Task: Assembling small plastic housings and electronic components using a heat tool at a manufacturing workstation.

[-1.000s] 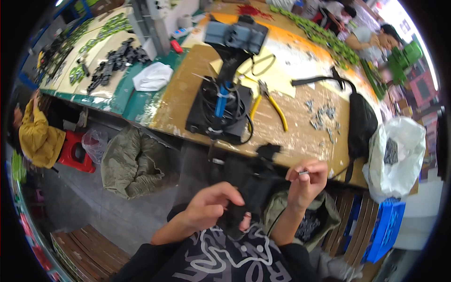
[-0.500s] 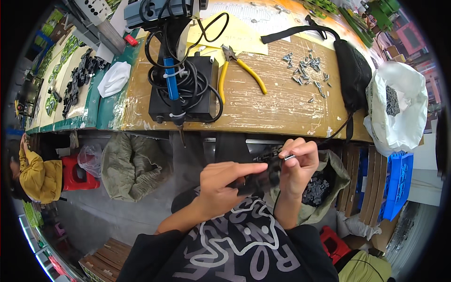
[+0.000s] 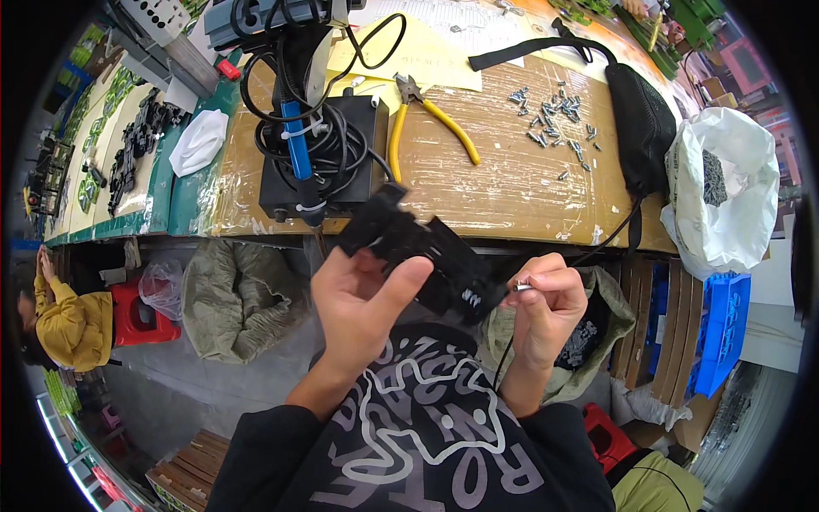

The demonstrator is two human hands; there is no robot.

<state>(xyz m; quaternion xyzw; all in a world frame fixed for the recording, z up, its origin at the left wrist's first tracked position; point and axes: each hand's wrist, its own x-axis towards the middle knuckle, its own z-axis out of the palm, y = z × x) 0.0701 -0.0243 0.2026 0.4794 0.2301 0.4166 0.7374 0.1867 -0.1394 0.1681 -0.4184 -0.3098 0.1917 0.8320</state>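
A black moulded plastic part (image 3: 431, 260) with several slots and small silvery pieces at its right end is gripped in my left hand (image 3: 354, 299), thumb on top. It is held in front of the table edge, somewhat blurred. Close to the part's right end, my right hand (image 3: 546, 311) pinches a small silvery metal pin (image 3: 521, 288) between thumb and fingertips. The pin and the black part look close together; I cannot tell if they touch. On the table lie several loose metal pins (image 3: 553, 119) like it.
Yellow-handled cutters (image 3: 456, 128) lie beside a black box (image 3: 363, 188) with coiled cables and a blue-handled tool (image 3: 297, 149). At right are a black pouch (image 3: 640, 119) and a white bag (image 3: 682, 209). A sack (image 3: 614, 299) of grey parts stands below. Another person (image 3: 72, 316) sits far left.
My left hand has shifted left and turned, bringing the black part up into plain view before the table edge. My right hand keeps its pinch on the pin, nearly in place.
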